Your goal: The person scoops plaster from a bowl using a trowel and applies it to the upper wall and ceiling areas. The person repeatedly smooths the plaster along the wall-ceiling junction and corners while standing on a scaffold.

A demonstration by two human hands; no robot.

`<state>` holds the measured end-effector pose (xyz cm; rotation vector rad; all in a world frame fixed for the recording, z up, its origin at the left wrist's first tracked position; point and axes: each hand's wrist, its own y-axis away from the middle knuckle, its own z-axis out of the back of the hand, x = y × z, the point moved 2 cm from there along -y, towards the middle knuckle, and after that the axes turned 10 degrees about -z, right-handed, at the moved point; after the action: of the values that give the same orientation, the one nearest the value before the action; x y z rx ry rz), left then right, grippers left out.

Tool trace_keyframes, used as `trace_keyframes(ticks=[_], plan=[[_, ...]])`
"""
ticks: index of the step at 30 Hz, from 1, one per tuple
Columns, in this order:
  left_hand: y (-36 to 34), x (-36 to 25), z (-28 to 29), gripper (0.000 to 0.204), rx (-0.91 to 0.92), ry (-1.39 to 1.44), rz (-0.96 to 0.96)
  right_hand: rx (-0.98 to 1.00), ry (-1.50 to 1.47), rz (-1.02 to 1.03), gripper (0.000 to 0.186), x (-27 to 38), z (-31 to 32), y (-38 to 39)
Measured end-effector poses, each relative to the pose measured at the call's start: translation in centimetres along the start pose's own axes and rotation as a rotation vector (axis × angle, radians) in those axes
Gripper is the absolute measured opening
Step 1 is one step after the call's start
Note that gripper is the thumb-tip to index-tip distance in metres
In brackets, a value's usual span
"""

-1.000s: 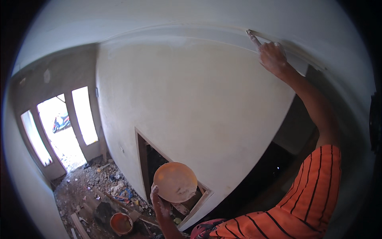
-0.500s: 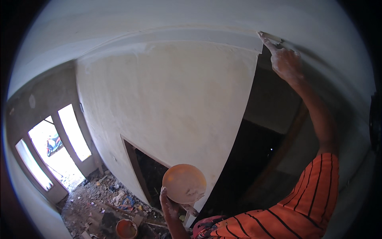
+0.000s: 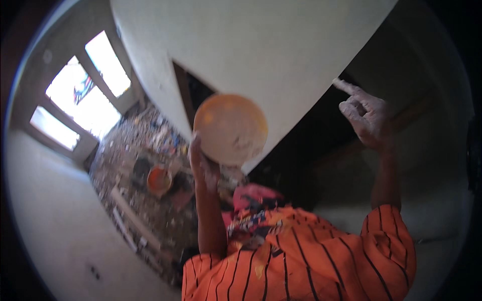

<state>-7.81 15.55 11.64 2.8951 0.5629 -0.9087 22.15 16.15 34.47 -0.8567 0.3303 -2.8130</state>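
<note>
My left hand (image 3: 203,163), smeared with pale paste, holds up a round orange bowl (image 3: 231,129) from its near left side. Pale, wet-looking plaster coats the bowl's inside, with a few lumps towards the lower right. My right hand (image 3: 365,113) is raised in front of the dark opening, away from the wall. Its index finger points up and left, while the other fingers are curled in. White paste covers those fingers. What they hold, if anything, is lost against the dark background.
A pale wall (image 3: 261,45) rises ahead, with a dark doorway (image 3: 311,145) to its right. Rubble and scraps cover the floor (image 3: 150,133) below. An orange bucket (image 3: 159,180) stands there near loose planks (image 3: 135,215). Bright openings (image 3: 83,95) lie at far left.
My view has tipped down, away from the wall's top edge. My right hand has left that edge, where a thin flat blade showed beside its finger. The bowl stays in my left hand.
</note>
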Motion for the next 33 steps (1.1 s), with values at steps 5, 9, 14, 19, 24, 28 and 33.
trace_keyframes(ticks=[5,9,14,19,24,28,33], plan=[[1.3,-0.6,-0.4,0.063,0.032,-0.167,-0.120,0.467,-0.244,-0.045,0.035,-2.0,-9.9,3.5],[1.7,-0.5,-1.1,0.059,0.092,-0.279,-0.088,0.516,-0.318,-0.024,0.040,-3.3,-15.3,5.4],[1.5,-0.6,-2.2,0.057,0.055,-0.317,-0.032,0.465,-0.319,-0.037,0.045,-3.5,-16.7,5.7],[1.3,0.1,-1.3,0.057,-0.042,-0.274,0.052,0.407,-0.262,0.096,0.049,-5.3,-17.9,5.7],[0.6,-0.3,-1.5,0.056,0.017,-0.302,0.088,0.499,-0.162,0.192,0.050,-4.4,-17.9,4.2],[0.7,0.1,-0.6,0.054,0.012,-0.262,0.111,0.621,-0.081,0.221,0.050,-4.6,-19.2,3.7],[0.9,0.8,0.3,0.049,-0.050,-0.327,0.152,0.722,-0.075,0.225,0.043,-4.6,-20.3,3.6]])
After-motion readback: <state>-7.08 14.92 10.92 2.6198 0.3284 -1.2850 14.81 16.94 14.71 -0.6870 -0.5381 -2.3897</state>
